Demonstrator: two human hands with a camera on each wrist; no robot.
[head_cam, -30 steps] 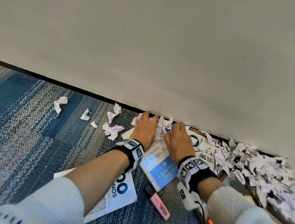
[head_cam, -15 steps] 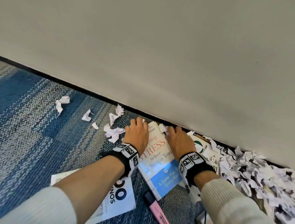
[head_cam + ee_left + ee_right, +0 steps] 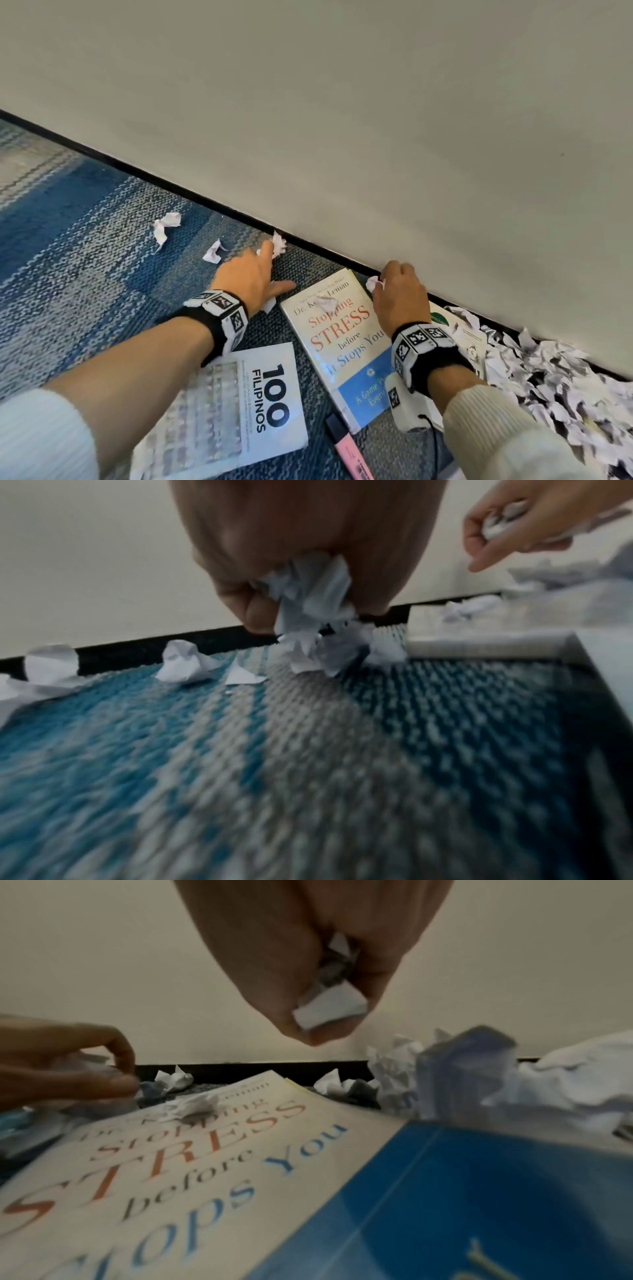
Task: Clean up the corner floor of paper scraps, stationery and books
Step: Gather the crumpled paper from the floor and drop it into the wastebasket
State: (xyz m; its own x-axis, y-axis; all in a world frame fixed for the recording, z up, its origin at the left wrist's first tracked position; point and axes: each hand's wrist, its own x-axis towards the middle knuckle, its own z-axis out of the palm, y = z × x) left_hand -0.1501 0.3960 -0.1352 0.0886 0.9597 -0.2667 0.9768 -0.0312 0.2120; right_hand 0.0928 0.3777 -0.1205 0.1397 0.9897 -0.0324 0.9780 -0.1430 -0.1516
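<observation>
My left hand (image 3: 255, 274) is over the carpet left of the "Stopping Stress" book (image 3: 337, 339) and grips a wad of crumpled paper scraps (image 3: 311, 593). My right hand (image 3: 397, 287) hovers above the book's far corner by the wall and pinches a small paper scrap (image 3: 329, 1007). One scrap (image 3: 325, 303) lies on the book's cover. More scraps (image 3: 166, 224) dot the carpet to the left. A "100 Filipinos" book (image 3: 236, 407) lies near me, and a pink highlighter (image 3: 346, 448) lies beside it.
A big heap of crumpled scraps (image 3: 548, 383) fills the floor along the wall to the right, over another book (image 3: 459, 329). The beige wall (image 3: 376, 137) and its black skirting (image 3: 191, 195) run diagonally behind. Blue-grey carpet (image 3: 85, 274) spreads to the left.
Both hands have come off the book with scraps in them. The left hand has moved left onto the carpet, and the right has lifted near the wall. The book's cover is now bare but for one scrap.
</observation>
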